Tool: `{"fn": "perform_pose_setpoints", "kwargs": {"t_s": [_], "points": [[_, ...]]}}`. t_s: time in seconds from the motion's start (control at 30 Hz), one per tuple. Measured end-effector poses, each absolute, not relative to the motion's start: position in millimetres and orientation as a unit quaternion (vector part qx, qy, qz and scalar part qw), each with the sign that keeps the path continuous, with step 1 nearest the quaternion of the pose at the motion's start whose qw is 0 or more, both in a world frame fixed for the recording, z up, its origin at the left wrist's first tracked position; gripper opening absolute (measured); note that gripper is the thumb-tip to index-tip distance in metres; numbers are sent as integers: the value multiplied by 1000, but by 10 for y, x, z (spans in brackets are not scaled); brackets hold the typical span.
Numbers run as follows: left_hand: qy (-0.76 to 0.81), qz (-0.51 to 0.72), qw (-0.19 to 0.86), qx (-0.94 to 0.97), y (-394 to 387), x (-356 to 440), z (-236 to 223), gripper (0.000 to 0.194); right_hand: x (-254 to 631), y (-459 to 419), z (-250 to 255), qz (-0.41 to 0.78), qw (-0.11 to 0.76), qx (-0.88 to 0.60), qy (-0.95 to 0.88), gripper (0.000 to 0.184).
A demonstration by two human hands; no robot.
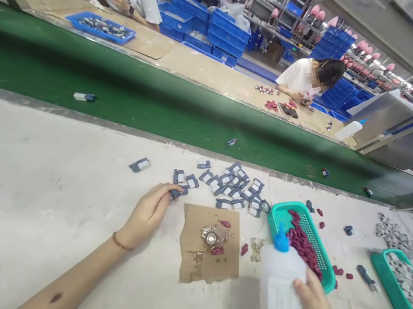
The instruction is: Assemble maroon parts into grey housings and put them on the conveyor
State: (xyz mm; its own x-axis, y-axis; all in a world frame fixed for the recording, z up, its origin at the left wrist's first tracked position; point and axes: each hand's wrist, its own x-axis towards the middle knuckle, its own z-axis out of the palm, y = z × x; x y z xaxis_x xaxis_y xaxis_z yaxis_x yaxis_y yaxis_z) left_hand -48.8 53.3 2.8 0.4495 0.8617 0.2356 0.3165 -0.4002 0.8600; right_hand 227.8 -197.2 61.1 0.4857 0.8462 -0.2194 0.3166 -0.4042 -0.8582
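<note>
My left hand point(149, 213) pinches a small dark blue-grey plastic part point(175, 194) at the edge of a loose group of blue-grey and white parts point(230, 184). My right hand point(313, 297) is wrapped round a white plastic bottle point(280, 286) with a blue nozzle cap point(282, 241). Between the hands lies a piece of brown cardboard point(190, 251). On it are a small round metal piece point(211, 238), wet-looking spots and a few dark red parts point(217, 251). Behind the bottle is a green basket point(327, 260) of dark red parts point(303, 243), partly hidden by it.
A green belt point(168, 113) with scattered parts runs beyond the pale tabletop point(56, 173). Right, another green basket point(385, 277) holds small metallic pieces, more lying beside it. Across the belt, one person point(294, 78) handles parts; another stands by a blue tray point(102, 27).
</note>
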Motion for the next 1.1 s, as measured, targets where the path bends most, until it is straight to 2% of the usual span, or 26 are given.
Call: {"fn": "perform_pose_setpoints", "kwargs": {"t_s": [0.1, 0.2, 0.33, 0.57, 0.7, 0.87, 1.1], "points": [[367, 332, 382, 780, 533, -504, 57, 32, 2053, -1792, 619, 420, 329, -734, -421, 59], [355, 325, 369, 795, 542, -520, 65, 31, 1977, -1625, 733, 472, 229, -713, -464, 52], [340, 331, 354, 806, 561, -527, 38, 31, 1974, -1486, 823, 461, 124, -739, -476, 51], [327, 341, 335, 815, 574, -535, 30, 30, 1878, -1198, 957, 473, -1, -749, -464, 47], [323, 353, 326, 815, 585, -546, 52, 30, 1828, -1106, 1023, 468, -25, -752, -463, 51], [325, 354, 328, 813, 597, -559, 70, 31, 1835, -1152, 993, 453, -21, -754, -476, 40], [327, 345, 329, 816, 594, -548, 46, 31, 1850, -1181, 950, 445, 3, -753, -484, 42]]}}
